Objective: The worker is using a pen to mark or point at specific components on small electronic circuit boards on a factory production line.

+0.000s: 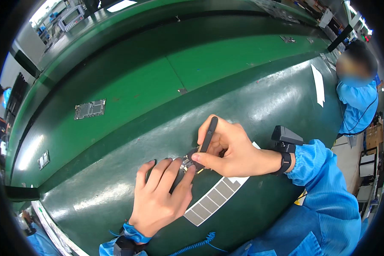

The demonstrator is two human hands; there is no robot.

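While left hand (160, 194) presses flat on small board (187, 162) | right hand (228, 149) pinches black tool (209, 134) (tip down)

Tabletop (115, 200): dark green, glossy, glare patches. Conveyor belt (149, 89): lighter green, running behind it, carrying a circuit board (90, 109). Seated co-worker (357, 100): blue smock, far right. Ceiling lamp (121, 5): bright, rectangular. Shelving (371, 162): right edge, cartons.

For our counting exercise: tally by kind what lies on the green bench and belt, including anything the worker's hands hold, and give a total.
Black pen-like tool, held in the right hand: 1
Small dark part under the left hand: 1
Strip of grey stickers: 1
Circuit boards on the belt: 2
White paper strip: 1
Total: 6
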